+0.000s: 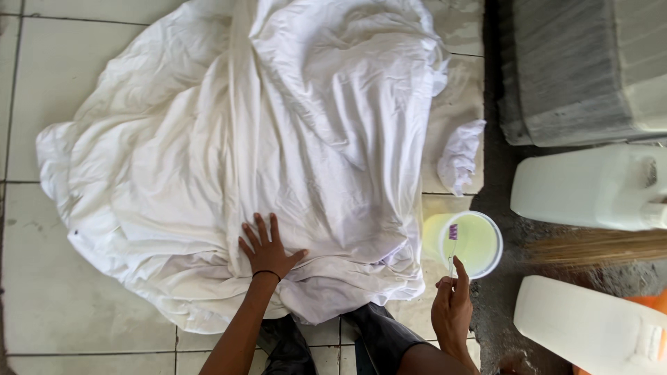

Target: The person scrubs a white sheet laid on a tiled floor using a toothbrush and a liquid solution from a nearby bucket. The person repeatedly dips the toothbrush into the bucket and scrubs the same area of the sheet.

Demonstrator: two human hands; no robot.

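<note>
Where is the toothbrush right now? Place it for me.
In the head view, lower right: the right hand holds the toothbrush upright, its purple head over the white cup of yellowish liquid beside the white sheet.

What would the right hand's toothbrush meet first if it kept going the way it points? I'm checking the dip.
Likely the yellowish liquid in the cup: the toothbrush in the right hand already points over it, though depth is unclear.

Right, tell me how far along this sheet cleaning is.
Done: the white sheet lies spread over the floor tiles, and a cup of pale yellow-green liquid stands beside it. In hand: the left hand presses flat on the sheet's near edge, while the right hand has a toothbrush in its grip, bristles over the cup. Left: the brush has not touched the sheet; no scrubbed or wet patch shows.
</note>
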